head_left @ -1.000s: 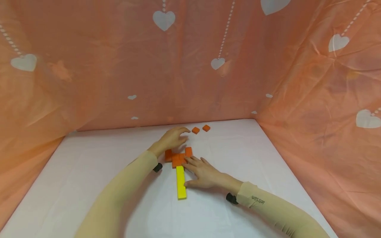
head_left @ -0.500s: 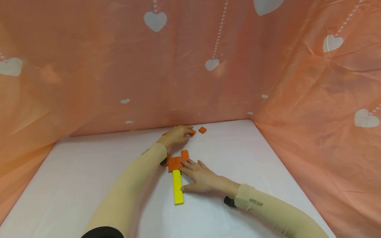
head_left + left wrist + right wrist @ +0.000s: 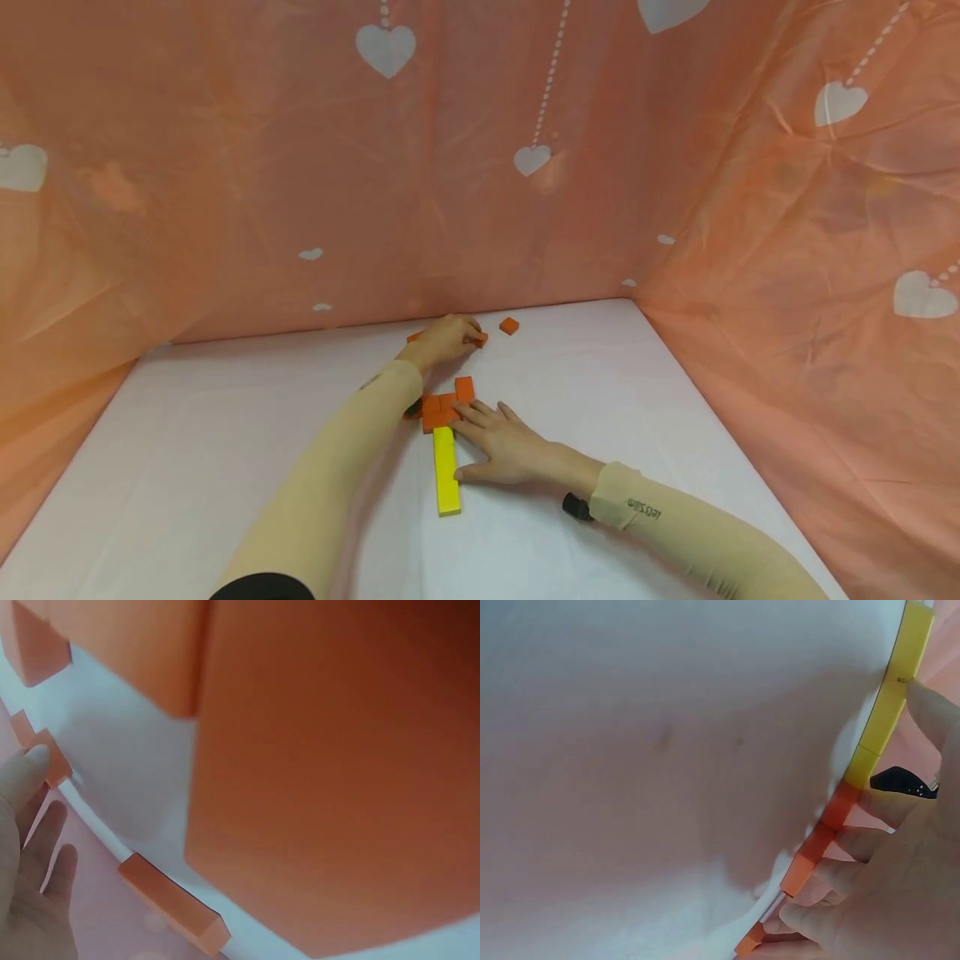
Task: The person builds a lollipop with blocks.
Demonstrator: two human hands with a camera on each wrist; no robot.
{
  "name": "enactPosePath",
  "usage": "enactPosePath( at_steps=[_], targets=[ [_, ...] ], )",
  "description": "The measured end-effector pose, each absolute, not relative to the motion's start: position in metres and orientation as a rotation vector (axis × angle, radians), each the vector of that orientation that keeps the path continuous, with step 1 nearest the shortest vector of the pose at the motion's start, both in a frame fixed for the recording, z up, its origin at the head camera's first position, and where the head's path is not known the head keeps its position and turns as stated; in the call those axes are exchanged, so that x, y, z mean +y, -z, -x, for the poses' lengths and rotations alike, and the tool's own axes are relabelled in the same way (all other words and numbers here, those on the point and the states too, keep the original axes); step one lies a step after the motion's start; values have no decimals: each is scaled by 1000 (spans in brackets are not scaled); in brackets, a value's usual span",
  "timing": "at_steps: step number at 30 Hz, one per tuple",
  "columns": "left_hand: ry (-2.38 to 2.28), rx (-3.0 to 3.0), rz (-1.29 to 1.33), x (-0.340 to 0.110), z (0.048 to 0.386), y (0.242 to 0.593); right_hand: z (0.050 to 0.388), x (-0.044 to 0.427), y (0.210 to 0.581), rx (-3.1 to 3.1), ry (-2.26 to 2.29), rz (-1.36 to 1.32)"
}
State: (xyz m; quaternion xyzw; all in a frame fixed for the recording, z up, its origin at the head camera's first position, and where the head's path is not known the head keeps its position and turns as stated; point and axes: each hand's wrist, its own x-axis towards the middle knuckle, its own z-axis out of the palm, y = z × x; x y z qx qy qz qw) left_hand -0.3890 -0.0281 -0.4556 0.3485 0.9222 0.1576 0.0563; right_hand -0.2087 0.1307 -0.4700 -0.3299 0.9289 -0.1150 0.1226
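near the back edge of the white table (image 3: pixel 615 483), the left hand (image 3: pixel 447 337) pinches a small orange block (image 3: pixel 482 340) between thumb and finger, no longer short of it with thumb and fingers apart as in the earliest frame; the right hand (image 3: pixel 506 450) keeps its place, spread and gripping nothing, fingertips at the orange cluster (image 3: pixel 439 412) and thumb beside the yellow strip (image 3: pixel 446 477); the left hand covers much of the pinched block in the head view; an orange piece (image 3: pixel 414 337) shows only as a sliver behind the left wrist, and the cluster's left end is partly hidden by that wrist and its black camera (image 3: pixel 413 408); in the left wrist view large orange surfaces crowd close and blurred, cut off by the frame; the pinched block is flat-sided with crisp edges; a similar block (image 3: pixel 509 326) lies apart to its right, and the yellow strip, with a seam and a small dark mark in the right wrist view, runs from the cluster toward the person.
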Motion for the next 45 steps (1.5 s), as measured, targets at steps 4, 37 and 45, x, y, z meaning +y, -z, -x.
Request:
enactPosePath(
  at_steps=[4, 37, 45],
  targets=[
    [-486, 2795, -1062, -30, 391, 457, 210, 129, 471, 2712, 327, 955],
    [-717, 2778, -1143, -98, 352, 451, 219, 123, 471, 2701, 406, 891],
    [-787, 2734, -1058, -115, 342, 459, 219, 122, 471, 2698, 410, 890]
  ],
)
